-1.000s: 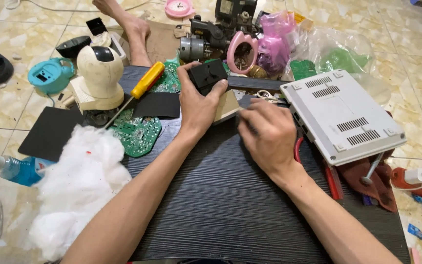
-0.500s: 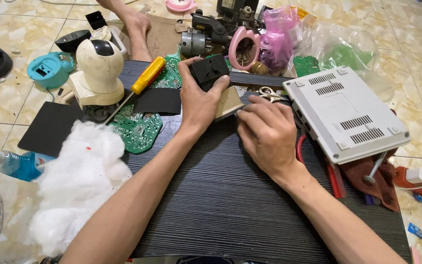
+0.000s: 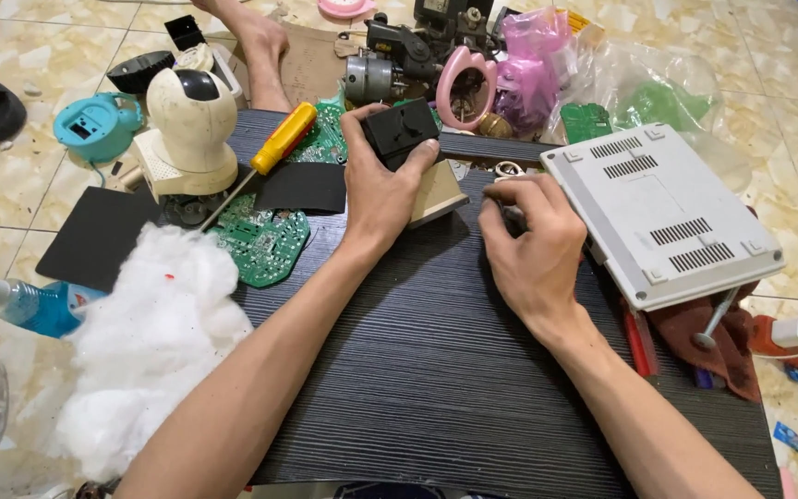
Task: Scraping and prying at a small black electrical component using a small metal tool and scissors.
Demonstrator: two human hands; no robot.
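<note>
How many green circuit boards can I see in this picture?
3. One green circuit board lies beside the white fluff; a second board lies under the yellow-handled screwdriver; a third board lies near the clear plastic bags. Others may be hidden in the clutter.

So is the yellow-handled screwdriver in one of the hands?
No, the yellow-handled screwdriver lies on the board beside the left hand, which holds a small black box.

A makeshift home repair spot on a tiled floor (image 3: 20, 199): a dark board (image 3: 436, 370) crowded with circuit boards (image 3: 265, 245), a screwdriver (image 3: 274, 148) and gutted gadgets.
</note>
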